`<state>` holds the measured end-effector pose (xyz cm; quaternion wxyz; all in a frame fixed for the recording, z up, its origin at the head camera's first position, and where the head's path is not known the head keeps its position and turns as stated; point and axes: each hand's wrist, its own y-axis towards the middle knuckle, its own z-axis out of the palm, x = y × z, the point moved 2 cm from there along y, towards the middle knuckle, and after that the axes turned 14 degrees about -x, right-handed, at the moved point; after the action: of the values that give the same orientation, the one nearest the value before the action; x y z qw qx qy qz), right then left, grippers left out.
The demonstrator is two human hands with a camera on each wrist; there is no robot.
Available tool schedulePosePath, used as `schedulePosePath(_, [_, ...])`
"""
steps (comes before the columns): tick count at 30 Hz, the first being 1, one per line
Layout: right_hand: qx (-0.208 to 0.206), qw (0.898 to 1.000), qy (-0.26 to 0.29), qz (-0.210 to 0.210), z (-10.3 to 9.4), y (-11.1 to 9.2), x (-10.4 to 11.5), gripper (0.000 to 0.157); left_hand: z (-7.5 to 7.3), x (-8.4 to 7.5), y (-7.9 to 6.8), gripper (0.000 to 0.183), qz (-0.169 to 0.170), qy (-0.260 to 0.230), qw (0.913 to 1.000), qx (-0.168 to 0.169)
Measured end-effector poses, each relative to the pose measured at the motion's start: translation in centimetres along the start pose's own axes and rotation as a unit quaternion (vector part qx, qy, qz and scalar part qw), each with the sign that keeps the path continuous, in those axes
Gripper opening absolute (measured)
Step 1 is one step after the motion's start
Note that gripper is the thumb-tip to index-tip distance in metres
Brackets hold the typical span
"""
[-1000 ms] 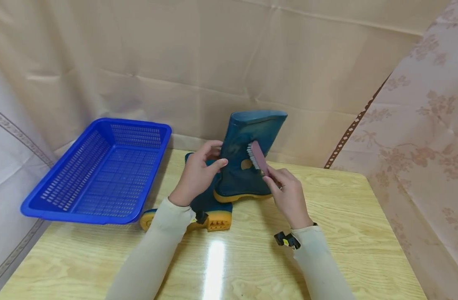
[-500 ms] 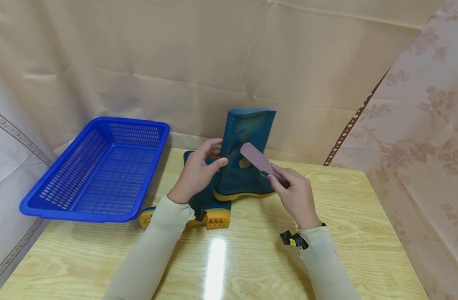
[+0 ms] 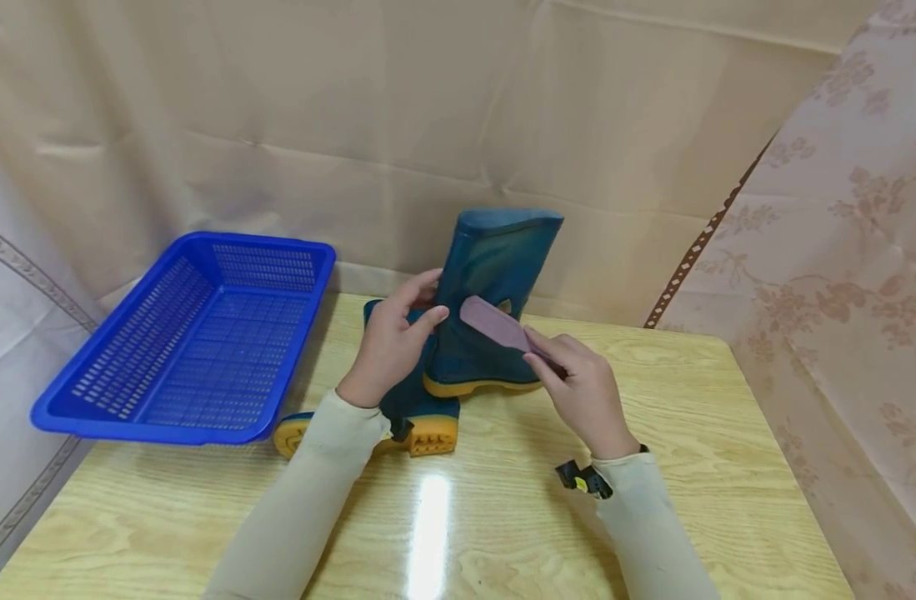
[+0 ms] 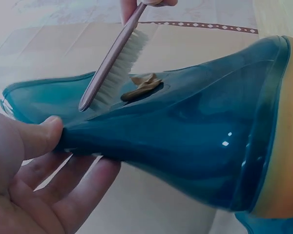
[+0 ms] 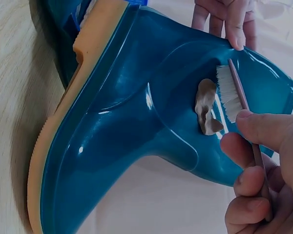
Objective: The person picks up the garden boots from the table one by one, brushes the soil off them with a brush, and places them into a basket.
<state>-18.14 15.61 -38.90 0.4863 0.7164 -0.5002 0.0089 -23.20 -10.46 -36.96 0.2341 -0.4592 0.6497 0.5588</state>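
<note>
At the tilted, sole-down teal rubber boot (image 3: 488, 262): the left hand (image 3: 390, 346) pinches the shaft (image 4: 44, 95) between thumb (image 4: 44, 134) and fingers (image 4: 85, 192); the right hand (image 3: 581, 392) grips a brush (image 3: 495, 323), bristles (image 5: 228, 95) beside a brown patch (image 5: 204, 105). Blue basket (image 3: 183, 435): left of the boot.

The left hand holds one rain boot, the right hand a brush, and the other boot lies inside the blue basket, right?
Not quite: the other boot is not in the blue basket; the head view shows it on the table beside that basket. The rest stands: the left hand holds one rain boot, the right hand a brush.
</note>
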Motion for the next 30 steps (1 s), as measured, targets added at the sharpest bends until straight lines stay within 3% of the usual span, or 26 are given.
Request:
schedulePosePath(6, [-0.011,1.0,0.006,-0.009,-0.14,-0.02,-0.07,0.039,0.14,0.22,-0.12,0.047,0.032,0.007,0.9994,-0.007])
schedulePosePath(17, [0.008,1.0,-0.018,0.005,0.12,-0.19,0.01,0.037,-0.05,0.52,-0.12,0.049,0.009,0.029,0.9991,0.03])
schedulePosePath(30, [0.032,0.999,-0.014,0.012,-0.11,0.09,-0.57,0.038,-0.1,0.4,0.05,0.049,0.005,0.029,0.9994,0.02])
